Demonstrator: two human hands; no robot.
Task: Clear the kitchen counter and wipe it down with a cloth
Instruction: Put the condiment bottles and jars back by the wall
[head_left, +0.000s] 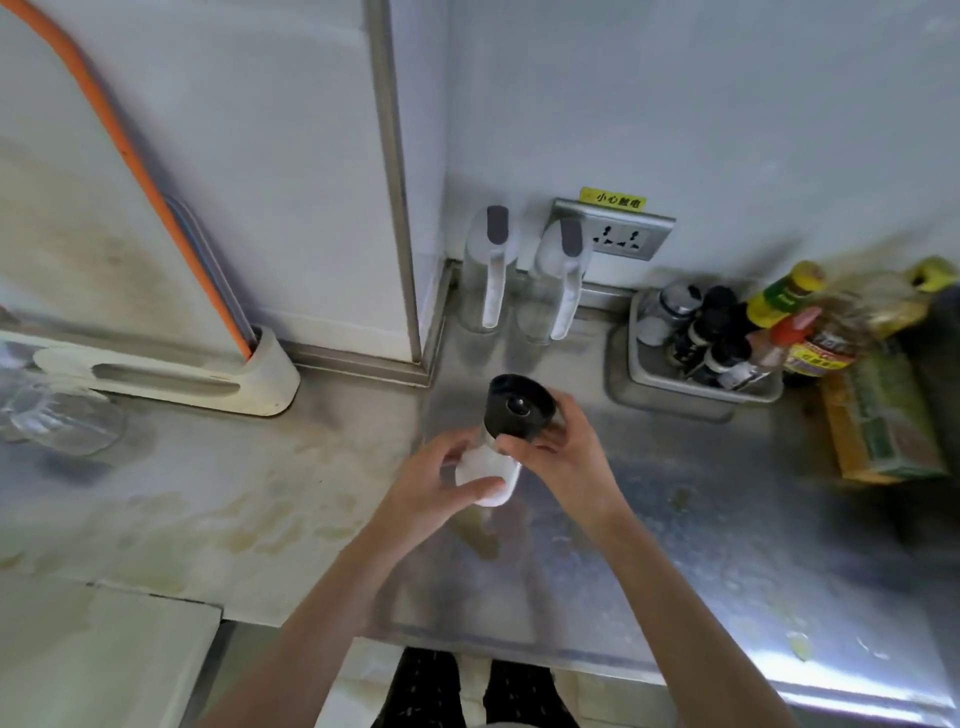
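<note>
A clear jar with white contents (488, 475) and a black lid (519, 410) is held just above the stainless steel counter (675, 545), in the middle of the view. My left hand (441, 488) wraps around the jar's body from the left. Over on the other side, my right hand (561, 447) grips the jar at the lid's rim. The counter under the jar shows yellowish stains (478, 535). No cloth is in view.
Two clear dispenser bottles (491, 275) stand at the back wall beside a wall socket (623, 239). A grey tray of seasoning bottles (696, 343), oil bottles (831, 332) and a green-yellow box (883, 421) fill the right. A white cutting-board rack (197, 374) and a glass (62, 421) are left.
</note>
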